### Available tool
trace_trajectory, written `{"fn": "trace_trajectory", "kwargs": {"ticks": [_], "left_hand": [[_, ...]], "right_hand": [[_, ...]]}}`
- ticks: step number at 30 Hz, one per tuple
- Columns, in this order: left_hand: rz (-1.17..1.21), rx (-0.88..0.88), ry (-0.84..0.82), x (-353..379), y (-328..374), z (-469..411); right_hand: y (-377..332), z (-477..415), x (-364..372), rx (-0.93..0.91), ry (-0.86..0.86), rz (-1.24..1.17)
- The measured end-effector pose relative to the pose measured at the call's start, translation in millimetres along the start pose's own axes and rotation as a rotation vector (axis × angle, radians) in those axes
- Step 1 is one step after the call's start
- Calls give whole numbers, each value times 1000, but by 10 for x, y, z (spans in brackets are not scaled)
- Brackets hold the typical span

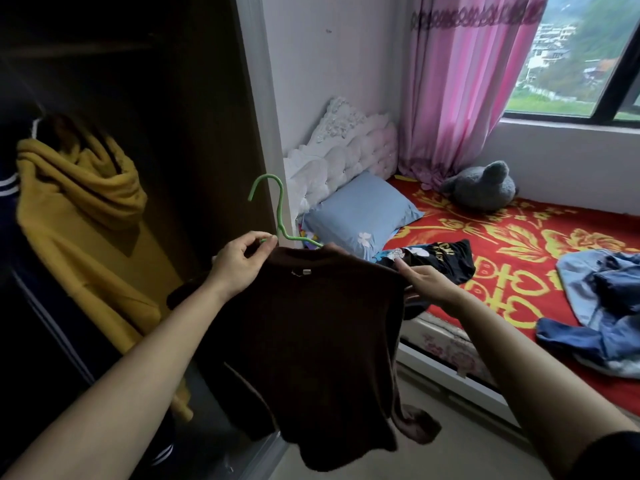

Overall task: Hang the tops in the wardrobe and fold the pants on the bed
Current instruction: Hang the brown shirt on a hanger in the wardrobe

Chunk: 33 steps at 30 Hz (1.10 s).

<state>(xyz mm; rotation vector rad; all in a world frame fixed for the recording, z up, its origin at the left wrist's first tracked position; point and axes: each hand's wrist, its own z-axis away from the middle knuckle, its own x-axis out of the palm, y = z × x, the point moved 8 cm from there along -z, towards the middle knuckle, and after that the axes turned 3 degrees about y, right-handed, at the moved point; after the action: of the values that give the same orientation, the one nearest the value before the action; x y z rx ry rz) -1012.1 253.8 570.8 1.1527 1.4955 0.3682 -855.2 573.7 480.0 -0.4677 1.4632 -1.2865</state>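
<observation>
- Cloth of the brown top (311,341) looks soft, matte and fine-knit. It hangs limp in the lower middle of the frame, long axis running top to bottom, neck uppermost and hem toward the floor. A small pale label shows at the neck.
- Its shoulder line lies roughly level, left to right, between the two hands. One sleeve droops crumpled at the garment's lower right.
- The green hanger (278,209) is a thin, smooth rod. Its hook rises above the neck and curls leftward, toward the wardrobe (156,81). Its arms are almost wholly hidden inside the top.
- The left hand (239,261) pinches the hanger's rod at the neck edge between thumb and curled fingers (256,235).
- The right hand (426,282) grips the top's other shoulder, forefinger lying straight along the cloth. Its remaining fingers are tucked under the fabric and hard to make out.
- At upper left the wardrobe interior is dark and its rail cannot be made out. A fleecy yellow garment (79,209) hangs inside, its hood slumped in thick folds.
- At right the bed (519,244), under a red and yellow patterned cover, carries several things:
  - a smooth blue pillow (360,213)
  - a black printed top (440,258), partly hidden behind the right hand
  - crumpled denim pants (606,306), cut off by the right edge
  - a fuzzy grey plush toy (481,188)
</observation>
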Motion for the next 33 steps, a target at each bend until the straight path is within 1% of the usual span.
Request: {"fn": "trace_trajectory", "kwargs": {"ticks": [2, 5, 7, 10, 12, 14, 16, 17, 19, 20, 22, 23, 24, 25, 26, 27, 29, 30, 31, 32, 33], "left_hand": [[20, -28, 8, 22, -8, 2], [-24, -36, 55, 70, -1, 9], [-55, -18, 59, 103, 20, 19], [-41, 2, 20, 138, 36, 19], [-62, 22, 63, 73, 61, 8], [-95, 31, 118, -14, 76, 4], [-81, 19, 131, -62, 48, 3], [-67, 8, 119, -69, 24, -2], [-53, -17, 80, -54, -14, -8], [-75, -33, 68, -41, -28, -5], [-236, -48, 52, -2, -45, 14], [-346, -38, 47, 23, -46, 33], [-429, -22, 53, 40, -49, 48], [-464, -10, 78, 38, -44, 60], [-451, -13, 120, 15, -42, 62], [-394, -33, 169, -23, -40, 58], [-221, -86, 230, -74, -59, 36], [-150, -105, 237, -78, -73, 31], [-93, -122, 237, -79, -93, 31], [-31, -139, 230, -81, -125, 29], [38, -152, 210, -71, -154, 30]], "right_hand": [[64, 61, 28, 3, -80, -186], [30, 73, 85, -12, -164, -265], [51, 19, 128, 28, -196, -195], [230, -44, 238, 141, -292, 46], [343, -51, 352, 184, -387, 26], [337, -84, 406, 153, -409, -82], [262, -122, 391, 113, -360, -174], [223, -145, 367, 103, -307, -201], [145, -210, 273, 68, -130, -237], [80, -237, 211, 20, -24, -260], [-109, -232, 103, -129, 153, -279], [-213, -202, 61, -199, 196, -288], [-305, -171, 53, -247, 190, -310], [-389, -135, 75, -283, 131, -323], [-443, -103, 139, -304, 36, -290], [-461, -76, 238, -303, -80, -198], [-367, -33, 460, -251, -313, 95], [-287, -30, 524, -225, -371, 243], [-250, -39, 524, -222, -354, 364], [-269, -74, 457, -246, -257, 457], [-333, -102, 359, -304, -116, 514]]}}
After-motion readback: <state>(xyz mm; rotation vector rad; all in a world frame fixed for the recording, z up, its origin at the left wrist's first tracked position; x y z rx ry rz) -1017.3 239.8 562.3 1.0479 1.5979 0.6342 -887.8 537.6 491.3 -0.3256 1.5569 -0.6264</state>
